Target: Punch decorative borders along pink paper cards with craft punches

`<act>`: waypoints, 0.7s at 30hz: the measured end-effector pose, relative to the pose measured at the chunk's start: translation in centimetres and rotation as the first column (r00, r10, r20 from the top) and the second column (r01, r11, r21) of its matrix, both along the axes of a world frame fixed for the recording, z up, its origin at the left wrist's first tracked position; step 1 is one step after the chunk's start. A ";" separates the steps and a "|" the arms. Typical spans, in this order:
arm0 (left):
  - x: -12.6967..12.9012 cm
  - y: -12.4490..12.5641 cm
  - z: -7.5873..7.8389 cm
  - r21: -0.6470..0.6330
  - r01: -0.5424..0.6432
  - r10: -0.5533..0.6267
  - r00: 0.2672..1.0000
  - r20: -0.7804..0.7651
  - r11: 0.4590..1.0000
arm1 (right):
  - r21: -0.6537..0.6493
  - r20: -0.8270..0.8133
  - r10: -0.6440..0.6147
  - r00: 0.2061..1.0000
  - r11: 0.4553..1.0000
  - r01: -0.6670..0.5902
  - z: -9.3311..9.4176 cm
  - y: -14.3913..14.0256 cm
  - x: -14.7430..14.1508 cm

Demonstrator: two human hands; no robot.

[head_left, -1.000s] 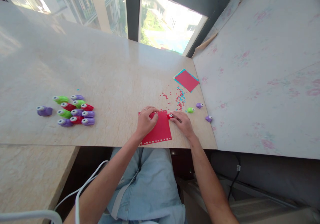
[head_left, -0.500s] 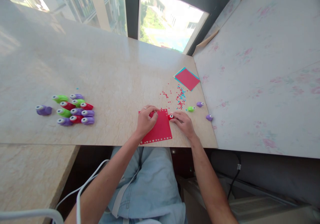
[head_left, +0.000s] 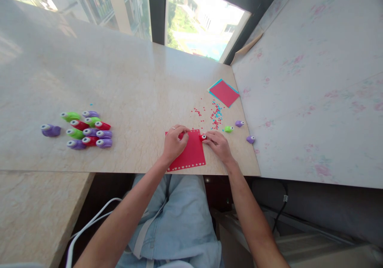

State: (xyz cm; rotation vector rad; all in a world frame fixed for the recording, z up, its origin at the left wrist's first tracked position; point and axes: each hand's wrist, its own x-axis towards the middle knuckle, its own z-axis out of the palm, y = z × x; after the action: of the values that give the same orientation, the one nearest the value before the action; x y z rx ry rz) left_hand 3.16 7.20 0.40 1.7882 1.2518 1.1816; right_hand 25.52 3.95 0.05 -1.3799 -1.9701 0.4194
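A sheet of red paper [head_left: 193, 152] lies near the front edge of the counter, with rows of small punched shapes along its bottom and top edges. My left hand [head_left: 176, 142] rests over its upper left part, thumb and fingers closed on the sheet near the top edge. At the upper right edge of the paper sits a small red craft punch [head_left: 203, 137] with a white top. My right hand [head_left: 219, 145] grips this punch from the right between thumb and fingers. The punch's slot is too small to make out.
Several purple, green and red punches [head_left: 89, 132] stand grouped at the left. Red and blue paper bits [head_left: 216, 114] lie beyond my right hand. A stack of coloured paper [head_left: 224, 93], a green punch [head_left: 229, 129] and two purple ones [head_left: 250, 139] are near the wall [head_left: 299, 100].
The red punch in my right hand has shifted slightly left and away from me, against the paper's right edge. My left hand stays on the paper.
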 end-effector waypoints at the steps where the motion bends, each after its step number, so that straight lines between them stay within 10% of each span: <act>1: 0.0 0.0 0.0 -0.002 0.000 0.000 1.000 -0.002 1.000 | 0.000 0.004 0.001 1.000 1.000 -0.001 0.0 0.0 -0.1; 21: 0.0 0.0 0.2 -0.009 0.006 -0.006 1.000 -0.010 1.000 | -0.016 -0.001 -0.061 0.998 0.998 0.061 0.6 -1.9 -1.7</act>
State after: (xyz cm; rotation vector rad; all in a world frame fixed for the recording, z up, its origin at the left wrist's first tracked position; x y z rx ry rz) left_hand 3.14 7.20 0.62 1.7917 1.2552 1.1631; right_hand 23.80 2.08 0.67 -1.4447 -1.9218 0.4083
